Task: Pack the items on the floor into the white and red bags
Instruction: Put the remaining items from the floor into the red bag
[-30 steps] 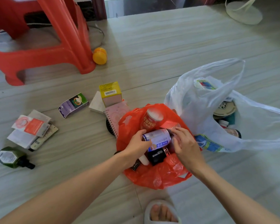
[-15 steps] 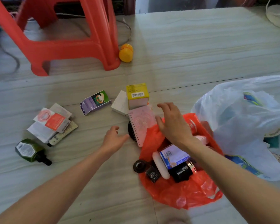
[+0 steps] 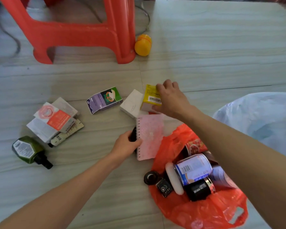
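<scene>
pale striped floor, red stool at far edge. right hand clasping yellow box; left hand gripping black brush under pink notebook. red bag near, white bag rightward.

White bag: cut off by right edge; contents not discernible through film.
Red stool: top cut off by upper edge.
Black object: mostly hidden under pink notebook and left hand; identity unclear.
Box labels: print too small to read.
</scene>
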Demonstrator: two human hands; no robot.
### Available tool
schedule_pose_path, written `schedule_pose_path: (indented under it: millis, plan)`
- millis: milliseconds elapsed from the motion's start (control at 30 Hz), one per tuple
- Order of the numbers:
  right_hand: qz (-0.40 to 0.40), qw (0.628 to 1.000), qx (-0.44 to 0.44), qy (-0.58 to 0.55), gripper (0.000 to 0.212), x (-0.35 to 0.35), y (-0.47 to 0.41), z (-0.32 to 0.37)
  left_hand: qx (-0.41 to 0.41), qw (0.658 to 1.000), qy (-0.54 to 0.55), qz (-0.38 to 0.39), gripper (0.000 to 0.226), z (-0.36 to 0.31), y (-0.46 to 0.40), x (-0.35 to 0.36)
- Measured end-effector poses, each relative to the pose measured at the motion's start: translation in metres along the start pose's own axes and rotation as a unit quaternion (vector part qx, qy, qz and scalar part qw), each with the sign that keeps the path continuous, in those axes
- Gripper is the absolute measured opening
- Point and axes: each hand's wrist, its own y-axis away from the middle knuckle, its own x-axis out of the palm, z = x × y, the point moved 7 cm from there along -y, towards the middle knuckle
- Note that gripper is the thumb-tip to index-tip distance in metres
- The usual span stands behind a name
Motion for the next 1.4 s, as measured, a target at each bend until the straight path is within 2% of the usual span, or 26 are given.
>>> schedule_pose_path:
  millis: [67, 167, 267, 333, 433, 533, 633, 733, 800, 867, 933, 1000, 1067, 1133, 1200, 1267, 1333, 1400]
  plan:
    - [-0.033, 0.999, 0.018, -0.022, 0.069, -0.003, 0.012, -0.002, 0.016, 0.999, 0.000, -0.037, 0.018, 0.000, 0.011, -0.016]
    - [-0.114, 0.986, 0.052, -0.113, 0.069, -0.024, 0.044, -0.007, 0.065, 0.993, -0.008, -0.101, 0.015, -0.014, 0.033, -0.037]
    - [-0.143, 0.964, 0.087, -0.208, 0.070, -0.052, 0.087, -0.025, 0.101, 0.988, 0.038, -0.114, 0.014, -0.033, 0.055, -0.050]
    - [-0.157, 0.959, 0.093, -0.217, 0.068, -0.069, 0.126, -0.040, 0.095, 0.987, 0.087, -0.094, 0.011, -0.045, 0.067, -0.050]
    - [-0.183, 0.965, 0.104, -0.154, 0.070, -0.080, 0.186, -0.060, 0.073, 0.989, 0.127, -0.008, 0.009, -0.059, 0.085, -0.026]
    - [-0.222, 0.962, 0.131, -0.096, 0.072, -0.067, 0.232, -0.072, 0.086, 0.992, 0.077, 0.054, 0.009, -0.069, 0.101, 0.007]
    - [-0.260, 0.948, 0.161, -0.093, 0.059, -0.049, 0.255, -0.078, 0.088, 0.994, 0.031, 0.065, 0.005, -0.079, 0.099, 0.038]
    - [-0.272, 0.931, 0.218, -0.108, 0.066, -0.031, 0.264, -0.088, 0.050, 0.995, 0.023, 0.084, 0.006, -0.082, 0.086, 0.072]
    - [-0.285, 0.916, 0.254, -0.125, 0.067, -0.028, 0.269, -0.094, 0.048, 0.994, -0.027, 0.094, 0.013, -0.076, 0.077, 0.091]
    - [-0.300, 0.905, 0.265, -0.143, 0.070, -0.029, 0.272, -0.096, 0.082, 0.978, -0.183, 0.055, 0.027, -0.069, 0.067, 0.100]
    - [-0.303, 0.913, 0.236, -0.137, 0.073, -0.027, 0.269, -0.092, 0.116, 0.932, -0.341, 0.021, 0.039, -0.067, 0.064, 0.103]
    - [-0.289, 0.935, 0.172, -0.110, 0.072, -0.023, 0.263, -0.081, 0.151, 0.913, -0.377, 0.028, 0.048, -0.065, 0.058, 0.108]
    - [-0.259, 0.955, 0.121, -0.084, 0.068, -0.015, 0.257, -0.073, 0.169, 0.931, -0.321, 0.043, 0.048, -0.060, 0.049, 0.107]
    - [-0.236, 0.965, 0.099, -0.053, 0.059, -0.006, 0.254, -0.067, 0.161, 0.969, -0.181, 0.044, 0.044, -0.055, 0.039, 0.101]
    - [-0.228, 0.969, 0.089, -0.025, 0.048, 0.002, 0.254, -0.061, 0.117, 0.987, -0.108, 0.035, 0.047, -0.052, 0.032, 0.093]
    - [-0.216, 0.972, 0.090, -0.023, 0.050, 0.007, 0.255, -0.060, 0.055, 0.994, -0.078, 0.062, 0.049, -0.052, 0.026, 0.091]
    - [-0.201, 0.975, 0.088, -0.025, 0.054, 0.009, 0.255, -0.062, 0.043, 0.993, -0.059, 0.092, 0.027, -0.058, 0.025, 0.091]
    - [-0.200, 0.977, 0.076, -0.026, 0.053, 0.007, 0.256, -0.062, 0.072, 0.994, -0.027, 0.084, 0.011, -0.077, 0.030, 0.088]
